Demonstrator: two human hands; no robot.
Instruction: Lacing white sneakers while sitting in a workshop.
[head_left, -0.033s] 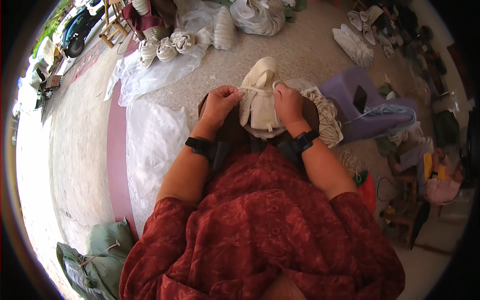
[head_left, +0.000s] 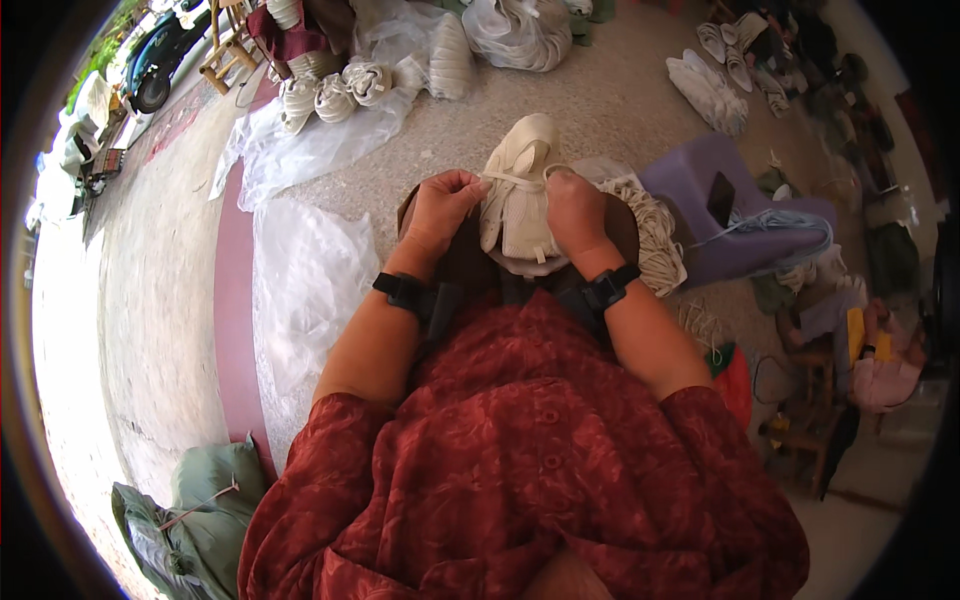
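A cream sneaker rests in front of me at my lap, its toe pointing away. One flat cream shoelace crosses its upper near the toe end. My left hand pinches the lace's end at the shoe's left edge, thumb and forefinger together. On the other side my right hand is closed around the lace's other part, which loops up by the thumb. The fingertips of that hand are partly hidden. Just right of it hangs a thick bundle of cream laces.
A purple plastic stool at the right carries a dark phone and pale blue cord. Bundled shoes lie on clear plastic sheeting at the far left. A green sack sits near left. Another person sits at right.
My right hand has turned and shifted very slightly at the lace. The left hand and the sneaker stay nearly where they were.
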